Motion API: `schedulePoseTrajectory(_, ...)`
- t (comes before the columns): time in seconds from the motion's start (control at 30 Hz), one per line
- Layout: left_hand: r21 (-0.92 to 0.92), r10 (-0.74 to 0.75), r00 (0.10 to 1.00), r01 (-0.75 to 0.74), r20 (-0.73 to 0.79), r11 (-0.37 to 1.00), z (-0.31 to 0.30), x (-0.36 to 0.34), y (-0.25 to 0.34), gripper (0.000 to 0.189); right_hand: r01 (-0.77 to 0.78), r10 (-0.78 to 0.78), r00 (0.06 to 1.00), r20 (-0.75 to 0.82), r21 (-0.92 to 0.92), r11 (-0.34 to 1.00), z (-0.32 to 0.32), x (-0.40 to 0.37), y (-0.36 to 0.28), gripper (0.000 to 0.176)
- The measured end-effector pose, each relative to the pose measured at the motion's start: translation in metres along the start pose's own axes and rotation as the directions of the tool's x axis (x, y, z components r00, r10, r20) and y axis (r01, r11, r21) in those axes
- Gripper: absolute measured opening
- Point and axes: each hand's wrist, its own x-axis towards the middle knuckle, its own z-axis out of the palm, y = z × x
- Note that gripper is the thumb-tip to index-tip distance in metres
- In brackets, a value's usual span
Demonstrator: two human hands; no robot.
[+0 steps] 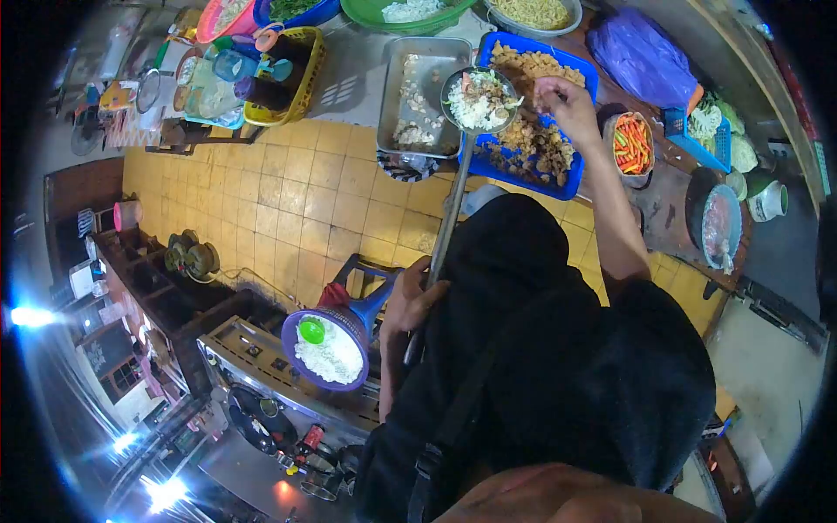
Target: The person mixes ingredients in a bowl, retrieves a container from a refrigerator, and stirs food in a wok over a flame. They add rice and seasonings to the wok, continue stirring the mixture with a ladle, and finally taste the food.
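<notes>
My left hand (411, 298) is wrapped round the long handle of a ladle (462, 187), near its lower end. The ladle's bowl, filled with white and green shredded food and a pinkish piece (479, 100), is held over the gap between a metal tray (386, 109) and a blue tray (571, 187). My right hand (565, 105) is over the blue tray, fingers curled together. Whatever they pinch, if anything, is too small to make out. Golden-brown fried pieces (527, 139) fill much of the blue tray, while pale bits lie in the metal one.
To the right are a container of cut orange and green vegetables (633, 144), a purple bag (641, 57) and a pale blue basin (721, 222). A purple basket of rice (327, 349) stands lower left beside the stove (261, 366). Bottles fill a yellow basket (301, 65).
</notes>
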Motion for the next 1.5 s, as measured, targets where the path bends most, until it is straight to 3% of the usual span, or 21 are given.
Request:
schedulePoseTrajectory(0.17, 0.013, -0.002, 1.000, 0.002, -0.026, 1.000, -0.002, 0.001, -0.001, 0.043, -0.094, 0.121, 0.984, 0.131, -0.199, 0.976, 0.011, -0.028, 0.011, 0.025)
schedulePoseTrajectory(0.23, 0.027, 0.057, 0.995, -0.054, -0.078, 0.998, -0.001, 0.002, -0.003, 0.042, 0.242, -0.224, 0.969, 0.105, -0.580, 0.777, 0.022, -0.036, 0.004, 0.026)
schedulePoseTrajectory(0.43, 0.024, 0.007, 0.998, -0.006, -0.065, 1.000, -0.005, 0.002, -0.001, 0.039, 0.169, -0.291, 0.956, -0.034, -0.748, 0.642, 0.008, -0.001, 0.030, 0.024)
schedulePoseTrajectory(0.53, -0.043, 0.060, 0.992, -0.065, -0.107, 0.997, -0.004, 0.000, 0.002, 0.033, 0.015, -0.068, 0.997, -0.023, -0.861, 0.509, -0.007, 0.032, 0.054, 0.035)
schedulePoseTrajectory(0.57, -0.042, 0.060, 0.992, -0.065, -0.107, 0.997, -0.004, -0.001, 0.003, 0.033, 0.015, -0.069, 0.997, -0.024, -0.860, 0.510, -0.007, 0.044, 0.062, 0.035)
schedulePoseTrajectory(0.67, -0.180, -0.086, 0.990, 0.064, -0.112, 0.982, -0.004, -0.004, 0.005, 0.019, 0.005, -0.084, 0.996, -0.016, -0.970, 0.243, 0.001, 0.063, 0.078, 0.053)
schedulePoseTrajectory(0.77, -0.207, -0.104, 0.989, 0.081, -0.105, 0.975, -0.006, -0.004, 0.011, 0.019, 0.074, -0.127, 0.991, 0.040, -0.960, 0.269, 0.001, 0.071, 0.090, 0.051)
schedulePoseTrajectory(0.83, -0.222, -0.099, 0.992, 0.078, -0.084, 0.972, -0.006, -0.004, 0.015, 0.019, 0.107, -0.056, 0.994, 0.095, -0.956, 0.272, -0.005, 0.084, 0.091, 0.049)
schedulePoseTrajectory(0.9, -0.213, -0.073, 0.990, 0.047, -0.117, 0.976, -0.003, -0.001, 0.005, 0.018, 0.064, 0.150, 0.982, 0.117, -0.946, 0.317, -0.012, 0.095, 0.089, 0.049)
schedulePoseTrajectory(0.97, -0.204, -0.049, 0.988, 0.019, -0.146, 0.979, -0.002, 0.000, -0.002, 0.017, 0.121, 0.155, 0.972, 0.179, -0.938, 0.324, -0.007, 0.100, 0.087, 0.046)
schedulePoseTrajectory(1.03, -0.148, -0.002, 0.987, -0.023, -0.163, 0.989, -0.003, 0.002, 0.000, 0.026, 0.315, -0.084, 0.949, 0.304, -0.902, 0.295, 0.003, 0.095, 0.097, 0.041)
schedulePoseTrajectory(1.07, -0.150, -0.005, 0.987, -0.019, -0.162, 0.989, -0.003, 0.003, 0.000, 0.026, 0.480, -0.256, 0.850, 0.461, -0.877, 0.015, 0.003, 0.093, 0.107, 0.038)
schedulePoseTrajectory(1.1, -0.141, 0.003, 0.988, -0.024, -0.153, 0.990, -0.003, 0.005, 0.002, 0.028, 0.480, -0.255, 0.850, 0.461, -0.877, 0.015, -0.001, 0.098, 0.109, 0.038)
schedulePoseTrajectory(1.17, -0.131, 0.016, 0.990, -0.034, -0.141, 0.991, -0.004, 0.008, 0.008, 0.029, 0.504, -0.114, 0.864, 0.491, -0.841, 0.199, -0.008, 0.110, 0.112, 0.039)
schedulePoseTrajectory(1.2, -0.128, 0.008, 0.990, -0.026, -0.143, 0.991, -0.004, 0.009, 0.011, 0.029, 0.119, 0.139, 0.947, 0.291, -0.716, 0.687, -0.008, 0.114, 0.115, 0.041)
schedulePoseTrajectory(1.23, -0.125, -0.001, 0.989, -0.017, -0.146, 0.992, -0.004, 0.009, 0.016, 0.030, 0.121, 0.137, 0.947, 0.290, -0.718, 0.685, -0.010, 0.114, 0.117, 0.041)
schedulePoseTrajectory(1.3, -0.088, 0.022, 0.991, -0.034, -0.135, 0.996, -0.007, 0.015, 0.012, 0.029, 0.400, 0.063, 0.906, 0.418, -0.896, 0.191, -0.010, 0.112, 0.113, 0.042)
schedulePoseTrajectory(1.33, -0.051, 0.041, 0.992, -0.047, -0.122, 0.998, -0.009, 0.017, 0.011, 0.028, 0.504, 0.021, 0.861, 0.508, -0.857, 0.108, -0.011, 0.106, 0.104, 0.041)
schedulePoseTrajectory(1.43, -0.177, -0.018, 0.997, 0.004, -0.080, 0.984, -0.007, 0.020, 0.020, 0.026, 0.400, 0.125, 0.892, 0.435, -0.887, 0.231, -0.009, 0.113, 0.112, 0.047)
schedulePoseTrajectory(1.47, -0.177, -0.019, 0.996, 0.004, -0.082, 0.984, -0.008, 0.022, 0.021, 0.026, 0.335, 0.245, 0.881, 0.404, -0.900, 0.278, 0.003, 0.091, 0.056, 0.052)
schedulePoseTrajectory(1.5, -0.163, -0.035, 0.997, 0.023, -0.067, 0.986, -0.008, 0.024, 0.021, 0.025, 0.336, 0.245, 0.881, 0.405, -0.900, 0.279, 0.004, 0.091, 0.061, 0.052)
